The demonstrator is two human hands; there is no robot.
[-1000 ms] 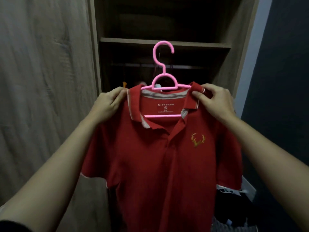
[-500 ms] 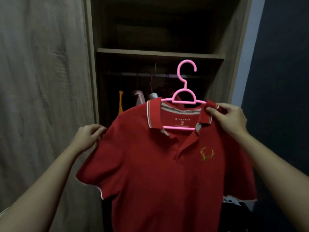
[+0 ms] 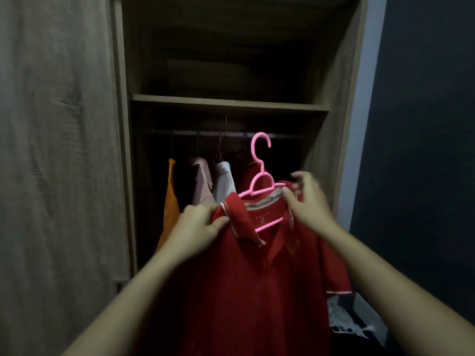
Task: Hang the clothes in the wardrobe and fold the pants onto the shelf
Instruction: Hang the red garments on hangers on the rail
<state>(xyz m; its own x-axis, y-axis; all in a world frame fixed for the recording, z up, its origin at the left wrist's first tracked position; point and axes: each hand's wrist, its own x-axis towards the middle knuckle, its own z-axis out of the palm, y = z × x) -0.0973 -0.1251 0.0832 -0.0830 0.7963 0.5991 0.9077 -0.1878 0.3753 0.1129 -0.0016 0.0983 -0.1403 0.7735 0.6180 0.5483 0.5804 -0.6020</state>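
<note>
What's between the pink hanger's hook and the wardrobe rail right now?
Head view: nothing sits between them. The pink hanger hook is just below the rail, in front of it, not hooked on.

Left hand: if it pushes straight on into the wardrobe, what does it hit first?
Probably the pale pink shirt hanging directly beyond the left hand, beside the white one; depth is unclear.

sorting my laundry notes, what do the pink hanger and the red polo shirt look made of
Pink hanger: likely plastic, from its smooth, uniformly coloured, thin moulded rods. Red polo shirt: a soft matte knit, probably cotton; it drapes and creases, though the weave is too dim to confirm.
</note>
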